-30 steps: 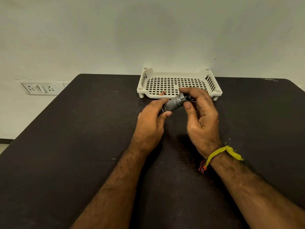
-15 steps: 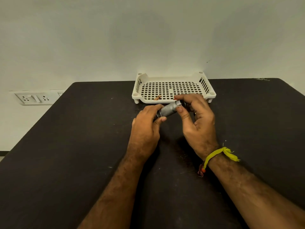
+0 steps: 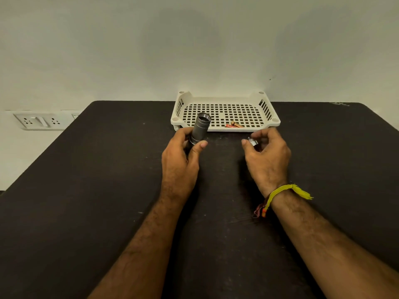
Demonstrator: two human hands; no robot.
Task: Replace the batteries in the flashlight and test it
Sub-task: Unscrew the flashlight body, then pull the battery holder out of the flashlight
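My left hand (image 3: 180, 157) grips the grey metal flashlight body (image 3: 199, 128), held nearly upright with its open threaded end pointing up and away. My right hand (image 3: 266, 156) is apart from it, to the right, pinching a small silver cap (image 3: 252, 141) between thumb and fingers just above the table. Orange and copper-coloured batteries (image 3: 234, 125) lie at the front of the white perforated tray (image 3: 224, 98).
The dark table (image 3: 108, 190) runs to a pale wall, with the tray at its far edge. A wall socket plate (image 3: 40, 121) is beyond the table's left edge. A yellow thread is tied round my right wrist.
Both hands held the flashlight together before. The cap has come off: my right hand moved right with it, and my left hand tilted the body upright.
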